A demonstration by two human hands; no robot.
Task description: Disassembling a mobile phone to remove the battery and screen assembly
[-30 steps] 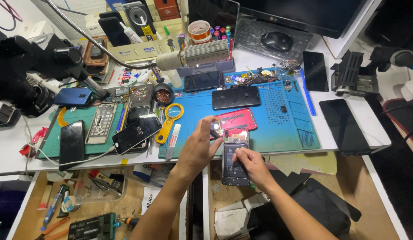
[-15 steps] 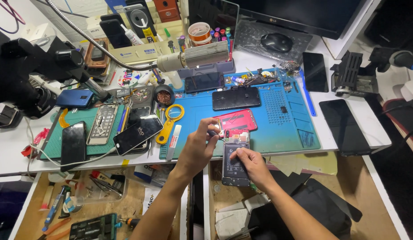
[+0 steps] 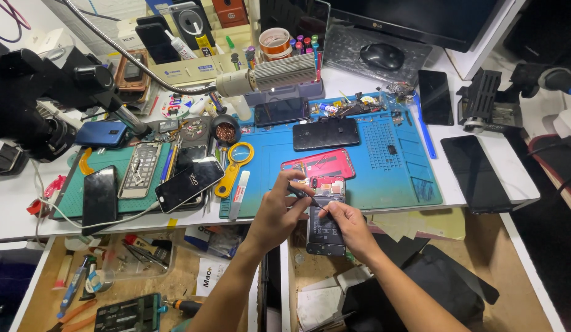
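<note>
An opened phone (image 3: 325,230) with its back removed lies at the near edge of the blue work mat (image 3: 396,166), hanging over the table's front. My left hand (image 3: 279,209) pinches thin tweezers (image 3: 310,198) whose tip points down onto the phone's upper part. On the phone's right side rests my right hand (image 3: 350,224), steadying it with fingers on its edge. A red phone back cover (image 3: 319,166) sits just behind the opened phone.
A black phone (image 3: 325,133) lies mid-mat. More phones sit on the green mat (image 3: 76,184) at left, beside a yellow magnifier (image 3: 235,161). A microscope (image 3: 45,98) stands far left, a lamp head (image 3: 267,77) hangs over the mat. An open drawer with tools (image 3: 113,276) is below.
My left hand has dropped slightly toward the phone, bringing the tweezers' tip onto its upper part. My right hand stays on the phone's side.
</note>
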